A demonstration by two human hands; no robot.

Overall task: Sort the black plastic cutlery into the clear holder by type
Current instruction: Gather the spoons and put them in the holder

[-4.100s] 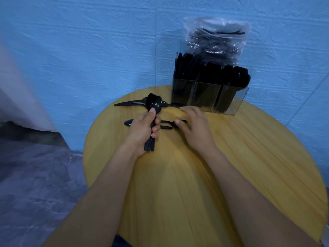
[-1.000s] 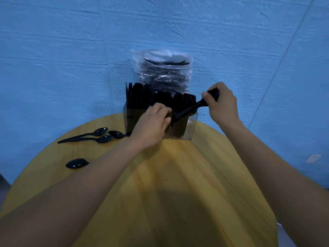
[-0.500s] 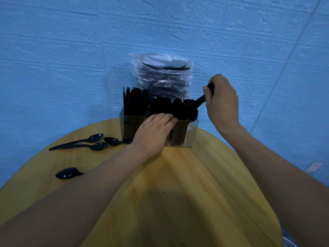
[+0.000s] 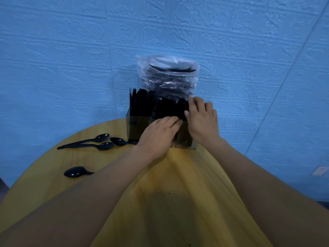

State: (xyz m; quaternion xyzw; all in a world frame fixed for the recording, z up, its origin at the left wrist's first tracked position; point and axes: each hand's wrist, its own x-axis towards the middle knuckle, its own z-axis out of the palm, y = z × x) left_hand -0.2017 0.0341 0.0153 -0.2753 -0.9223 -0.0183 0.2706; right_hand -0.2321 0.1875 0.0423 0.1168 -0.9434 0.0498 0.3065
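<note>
Clear holder [image 4: 135, 127] at far table [image 4: 178, 202] edge, three compartments packed with black cutlery; plastic bag [image 4: 168, 77] of more behind it. Left hand [image 4: 158, 136] flat against holder front, fingers straight, holding nothing. Right hand [image 4: 203, 120] over right compartment, fingers bent onto spoon tops; grip itself cannot be told. Loose spoons [image 4: 103, 146] on table, left of holder: four counted. Judged light, stiff, smooth, somewhat brittle; best taken by handle, mid-length.

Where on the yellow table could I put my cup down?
Bare wood lies on the table right of the right hand, and near you between both arms. It's crowded by the clear holder and the loose spoons left.
</note>
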